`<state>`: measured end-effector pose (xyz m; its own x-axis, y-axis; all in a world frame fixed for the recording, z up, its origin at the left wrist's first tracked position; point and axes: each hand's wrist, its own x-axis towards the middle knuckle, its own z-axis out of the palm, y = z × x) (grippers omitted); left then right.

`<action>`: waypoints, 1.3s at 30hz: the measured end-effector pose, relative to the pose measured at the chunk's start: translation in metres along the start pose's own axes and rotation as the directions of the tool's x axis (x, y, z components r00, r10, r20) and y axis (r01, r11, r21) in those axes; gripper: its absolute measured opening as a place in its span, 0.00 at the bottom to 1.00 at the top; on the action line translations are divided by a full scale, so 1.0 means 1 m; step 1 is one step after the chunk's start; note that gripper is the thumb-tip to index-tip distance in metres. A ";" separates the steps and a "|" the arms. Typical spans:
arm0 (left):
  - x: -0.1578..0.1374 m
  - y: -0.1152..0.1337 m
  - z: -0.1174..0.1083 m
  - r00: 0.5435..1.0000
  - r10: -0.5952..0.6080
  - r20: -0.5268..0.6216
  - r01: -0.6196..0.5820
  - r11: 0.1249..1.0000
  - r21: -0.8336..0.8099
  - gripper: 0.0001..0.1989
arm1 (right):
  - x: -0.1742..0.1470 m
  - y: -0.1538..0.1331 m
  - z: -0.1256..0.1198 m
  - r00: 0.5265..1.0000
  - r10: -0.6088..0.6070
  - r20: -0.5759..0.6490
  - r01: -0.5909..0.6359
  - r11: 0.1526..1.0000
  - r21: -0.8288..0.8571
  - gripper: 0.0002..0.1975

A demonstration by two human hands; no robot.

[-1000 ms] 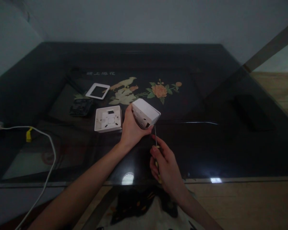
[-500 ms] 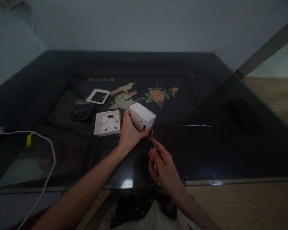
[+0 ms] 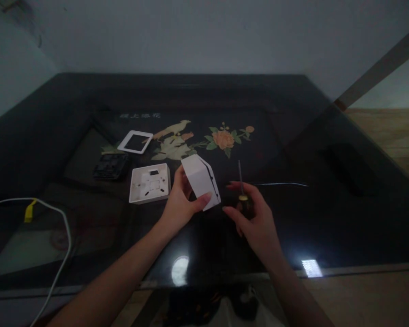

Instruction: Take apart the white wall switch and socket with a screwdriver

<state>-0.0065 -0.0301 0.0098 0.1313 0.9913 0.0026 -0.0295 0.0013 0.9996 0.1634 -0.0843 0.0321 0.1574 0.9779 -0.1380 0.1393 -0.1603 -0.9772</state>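
My left hand (image 3: 184, 200) grips a white plastic switch box (image 3: 201, 177), tilted above the table, thumb on its near face. A dark seam with small notches runs along the box's right side. In my right hand (image 3: 259, 218) is a screwdriver (image 3: 241, 181) with a dark and yellow handle, its metal shaft pointing up and apart from the box. My right thumb and index finger reach toward the box without touching it. Left of my left hand lies an open white back box (image 3: 150, 183), hollow side up.
A white square frame (image 3: 135, 141) and a black plastic module (image 3: 111, 165) lie at left on the dark glossy table (image 3: 293, 222). A white cable (image 3: 63, 218) with a yellow tag (image 3: 29, 211) crosses the left edge. Flowers and a bird decorate the tabletop.
The screwdriver has come away from the box's lower corner, swinging up and right with my right hand. My left hand has turned the box so its notched side faces me.
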 end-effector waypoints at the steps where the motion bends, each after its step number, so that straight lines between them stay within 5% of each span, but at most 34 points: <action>1: -0.002 0.002 0.001 1.000 -0.024 0.017 0.024 1.000 -0.013 0.42 | 0.004 -0.001 0.000 0.998 -0.032 0.044 0.035 0.998 -0.053 0.25; 11: -0.004 0.009 0.002 0.999 -0.034 0.022 0.034 0.999 -0.013 0.45 | 0.015 -0.008 -0.008 0.904 -0.262 0.339 0.375 0.867 -0.329 0.22; 23: -0.009 0.000 0.010 0.999 -0.033 0.008 0.033 0.999 0.004 0.62 | 0.011 0.000 0.001 0.870 -0.406 0.280 0.490 0.774 -0.402 0.24; 39: -0.008 -0.005 0.012 0.999 -0.050 -0.016 0.051 0.996 0.077 0.56 | -0.001 0.004 0.022 0.913 -0.399 0.088 0.379 0.745 -0.549 0.21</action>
<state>0.0041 -0.0396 0.0046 0.1172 0.9919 -0.0480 0.0537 0.0419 0.9977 0.1423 -0.0831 0.0244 0.0021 0.9683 0.2498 0.7000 0.1769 -0.6919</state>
